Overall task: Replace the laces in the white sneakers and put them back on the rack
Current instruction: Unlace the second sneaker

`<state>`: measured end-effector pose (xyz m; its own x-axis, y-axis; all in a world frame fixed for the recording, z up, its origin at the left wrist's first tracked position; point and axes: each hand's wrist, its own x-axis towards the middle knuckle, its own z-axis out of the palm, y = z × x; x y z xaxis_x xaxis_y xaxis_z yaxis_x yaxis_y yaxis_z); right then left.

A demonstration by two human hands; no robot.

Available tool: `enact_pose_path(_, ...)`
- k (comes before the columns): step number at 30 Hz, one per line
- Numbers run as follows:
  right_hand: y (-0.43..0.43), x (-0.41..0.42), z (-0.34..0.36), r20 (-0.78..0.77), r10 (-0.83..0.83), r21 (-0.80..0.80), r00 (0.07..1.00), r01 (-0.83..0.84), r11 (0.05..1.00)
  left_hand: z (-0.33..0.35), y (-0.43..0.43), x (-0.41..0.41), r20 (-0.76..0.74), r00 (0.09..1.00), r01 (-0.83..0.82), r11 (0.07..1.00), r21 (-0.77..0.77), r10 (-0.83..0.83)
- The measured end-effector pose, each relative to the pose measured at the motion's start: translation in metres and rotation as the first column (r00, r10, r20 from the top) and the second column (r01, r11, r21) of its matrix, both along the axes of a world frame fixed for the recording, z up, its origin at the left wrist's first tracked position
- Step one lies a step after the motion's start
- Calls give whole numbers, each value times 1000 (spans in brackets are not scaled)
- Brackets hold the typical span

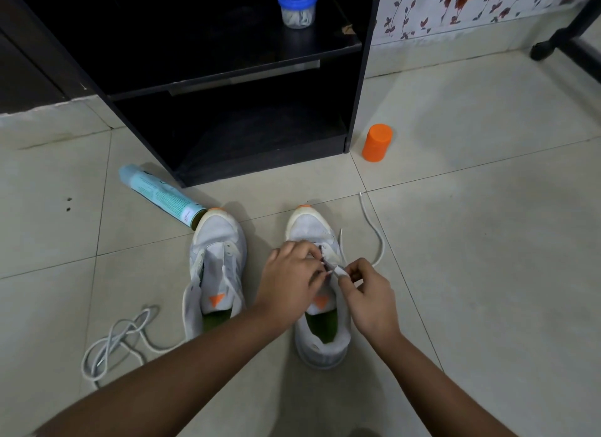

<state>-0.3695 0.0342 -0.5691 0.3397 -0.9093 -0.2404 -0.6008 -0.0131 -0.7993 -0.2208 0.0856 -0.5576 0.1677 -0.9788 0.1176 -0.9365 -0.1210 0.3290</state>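
Starting at your far left: a loose lace [120,339] is lying in a tangled heap on the floor [487,274], with one strand running toward the heel of the left sneaker [218,238]. A spray can [162,197] is lying on its side farther back, its base touching that sneaker's toe. The left sneaker is sitting unlaced, tongue showing, toe pointing toward the rack [227,69]. The rack is standing behind both shoes, apart from them, and a jar [297,5] with a blue lid is sitting on its upper shelf.

Your left hand [289,280] is reaching across to the right sneaker [309,225], fingers curled and pinching the eyelet edge at the toe end. That sneaker is resting on the floor beside its mate, not touching it. Your right hand [370,296] is pinching the second lace [379,238] just beside your left fingertips, remaining fingers curled in. The lace is trailing off to the right in a loop across the tiles. An orange tub [377,142] is standing near the rack's right corner.
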Motion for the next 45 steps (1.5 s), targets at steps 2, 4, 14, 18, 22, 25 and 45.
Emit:
enact_pose_path(2,0,0,0,-2,3,-1,1000,-3,1000,-8,1,5,-78,997,-29,998,-47,25)
enact_pose_path(4,-1,-1,-1,-8,-3,13,1000,3,1000,-11,1,11,-342,898,-313,949,-51,277)
enact_pose_path(14,0,1,-1,-3,16,-12,1000,-16,1000,-7,3,10,-151,982,-113,994,-1,111)
enact_pose_path(18,0,0,-2,-2,33,-21,999,-33,999,-12,3,9,-68,998,5,999,-39,-8)
enact_pose_path(22,-1,-2,-2,-6,20,-11,1000,-20,1000,-9,1,22,-542,732,-533,842,-80,412)
enact_pose_path(25,-1,-1,-1,-8,28,-13,1000,-28,1000,-11,-3,37,-633,482,-706,696,128,606)
enact_pose_path(45,-19,46,-3,-404,318,-470,858,-493,732,-7,11,13,-696,520,-392,862,320,495)
